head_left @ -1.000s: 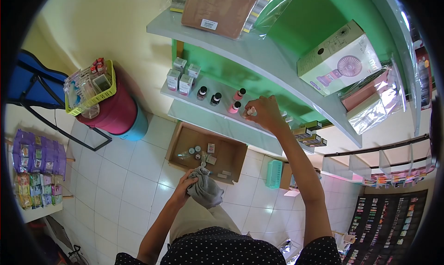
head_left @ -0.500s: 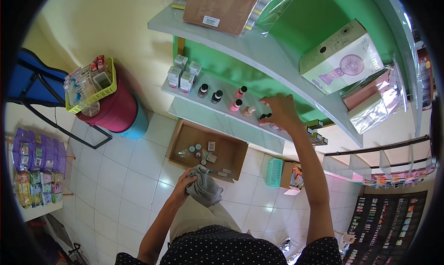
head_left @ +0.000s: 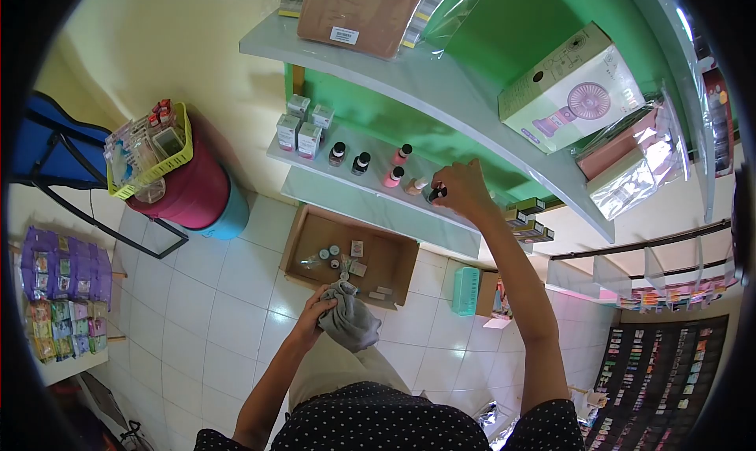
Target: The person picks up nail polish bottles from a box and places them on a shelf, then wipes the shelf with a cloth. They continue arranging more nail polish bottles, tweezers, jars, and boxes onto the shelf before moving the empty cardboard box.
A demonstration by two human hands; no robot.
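Note:
My left hand (head_left: 318, 309) is closed around a crumpled grey cloth (head_left: 351, 320), low in front of my legs. At the lower shelf (head_left: 319, 163), the fingers of my right hand (head_left: 463, 191) pinch the black cap of a nail polish bottle (head_left: 435, 193), which appears to stand on the shelf. To its left is a beige nail polish bottle (head_left: 416, 186), then a pink bottle (head_left: 394, 177) with another pink bottle (head_left: 402, 154) behind it. Farther left stand two dark-capped bottles, a black one (head_left: 361, 164) and a greyish one (head_left: 337, 153).
Small white boxes (head_left: 298, 128) fill the shelf's left end; dark small boxes (head_left: 532, 229) sit right of my hand. An upper shelf (head_left: 354, 65) overhangs, carrying a fan box (head_left: 571, 93). Below, a cardboard box (head_left: 378, 242) with jars lies on the tiled floor.
My right hand has moved slightly left and down, and its spread fingers have closed on the black-capped bottle. My left hand still holds the cloth. The view has shifted slightly.

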